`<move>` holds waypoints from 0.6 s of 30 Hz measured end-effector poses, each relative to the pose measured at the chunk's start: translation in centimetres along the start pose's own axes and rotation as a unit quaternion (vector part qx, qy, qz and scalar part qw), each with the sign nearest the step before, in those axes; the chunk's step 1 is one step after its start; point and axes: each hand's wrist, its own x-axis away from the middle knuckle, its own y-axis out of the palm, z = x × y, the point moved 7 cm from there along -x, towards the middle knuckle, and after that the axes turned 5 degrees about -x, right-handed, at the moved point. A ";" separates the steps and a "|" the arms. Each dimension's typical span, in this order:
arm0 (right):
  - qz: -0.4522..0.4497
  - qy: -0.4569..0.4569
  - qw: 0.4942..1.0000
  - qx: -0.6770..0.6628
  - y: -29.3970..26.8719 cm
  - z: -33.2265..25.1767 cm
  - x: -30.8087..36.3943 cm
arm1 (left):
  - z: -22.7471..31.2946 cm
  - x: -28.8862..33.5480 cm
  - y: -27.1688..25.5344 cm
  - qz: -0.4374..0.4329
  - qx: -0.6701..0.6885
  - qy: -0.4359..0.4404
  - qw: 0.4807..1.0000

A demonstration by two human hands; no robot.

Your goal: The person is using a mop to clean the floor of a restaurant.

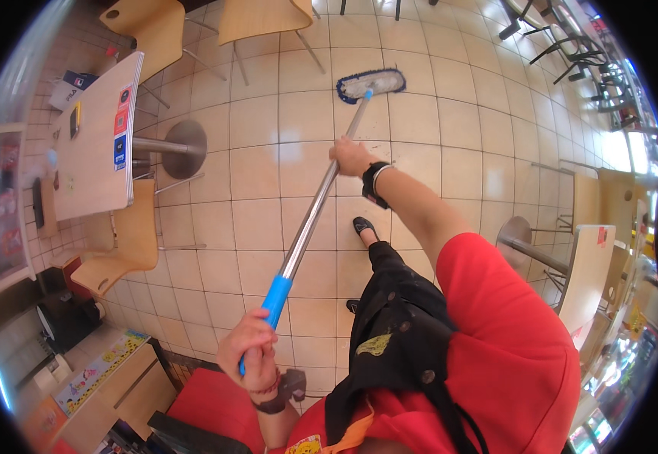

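Note:
A flat mop [308, 223] with a silver pole slants across the middle of the view. My left hand [249, 346] is wrapped round its blue grip near the lower end. Farther up, my right hand [354, 157] is closed round the bare metal pole. The mop head [372, 84], white with a dark blue fringed edge, lies flat on the tiled floor [306, 181] ahead of me. A light blue joint links it to the pole. Dark specks show on the tiles just below the head.
At the left stands a table [91, 144] with a round metal base [184, 149] and wooden chairs [121, 242]. Another table [588, 280] is at the right. Black-legged chairs [571, 53] stand far right. A red-seated chair [212, 412] and a counter [128, 378] are near, lower left.

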 end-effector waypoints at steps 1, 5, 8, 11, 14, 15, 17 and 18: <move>-0.013 -0.010 1.000 0.001 1.8 -1.8 1.6 | 1.1 2.3 -1.6 -0.006 -0.015 -0.002 1.000; -0.119 -0.077 0.989 0.028 9.0 -11.6 9.2 | 6.5 13.1 -9.3 0.056 -0.033 -0.057 0.996; -0.153 -0.144 0.977 0.026 15.9 -19.6 15.5 | 11.3 21.7 -14.5 0.063 -0.023 -0.088 0.994; -0.224 -0.189 0.956 0.024 22.2 -28.2 23.1 | 17.6 30.1 -20.2 0.072 -0.083 -0.094 0.989; -0.259 -0.268 0.928 -0.004 26.1 -37.2 31.9 | 26.3 34.1 -21.9 0.150 -0.122 -0.146 0.970; -0.272 -0.288 0.918 -0.014 27.3 -39.8 34.7 | 28.7 36.7 -23.3 0.147 -0.119 -0.141 0.972; -0.296 -0.318 0.899 -0.050 30.3 -44.1 39.7 | 33.3 41.3 -24.8 0.150 -0.138 -0.126 0.971; -0.322 -0.330 0.885 -0.065 31.6 -45.8 42.1 | 34.7 41.8 -24.6 0.149 -0.150 -0.111 0.971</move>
